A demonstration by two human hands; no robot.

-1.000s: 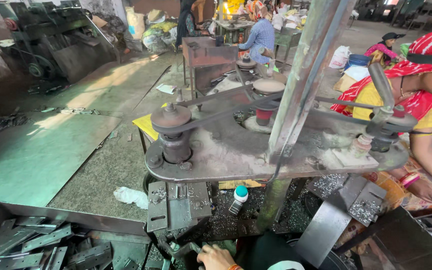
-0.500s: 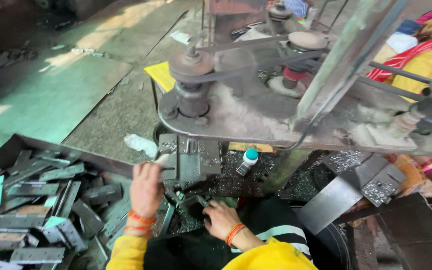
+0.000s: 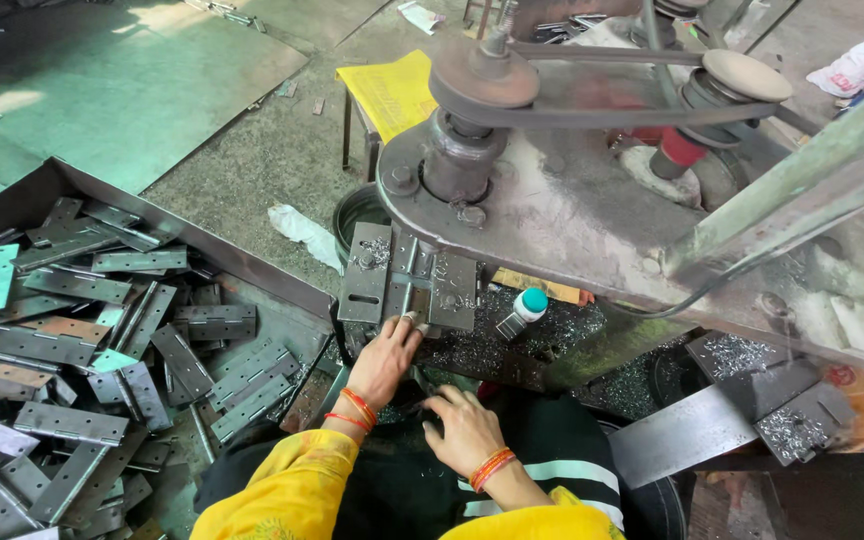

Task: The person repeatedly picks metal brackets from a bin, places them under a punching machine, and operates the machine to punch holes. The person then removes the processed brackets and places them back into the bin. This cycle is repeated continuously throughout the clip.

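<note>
Seen from above, a person in yellow sleeves and orange bangles sits at a belt-driven metal machine. Nearest, the right hand (image 3: 464, 430) rests low by the lap with fingers curled downward; whether they grip anything cannot be told. Just ahead, the left hand (image 3: 384, 358) reaches forward, its fingertips (image 3: 410, 320) touching the lower edge of a grey steel hinge (image 3: 410, 290) lying open and flat on the machine's bed; the fingers are extended, pressing rather than clasping. The hinge looks stiff, fairly heavy and sharp-edged, probably slick with metal shavings, so it is best taken by its long outer edges, away from the knuckle. Right of the fingertips stands a small bottle (image 3: 522, 312) with a teal cap. Left of the hands, a tray (image 3: 192, 235) holds many loose hinges. Beyond the fingertips rise the pulley (image 3: 482, 80) and belt. Half a second ago the left hand hovered over the tray's edge; it has now moved right onto the hinge.
</note>
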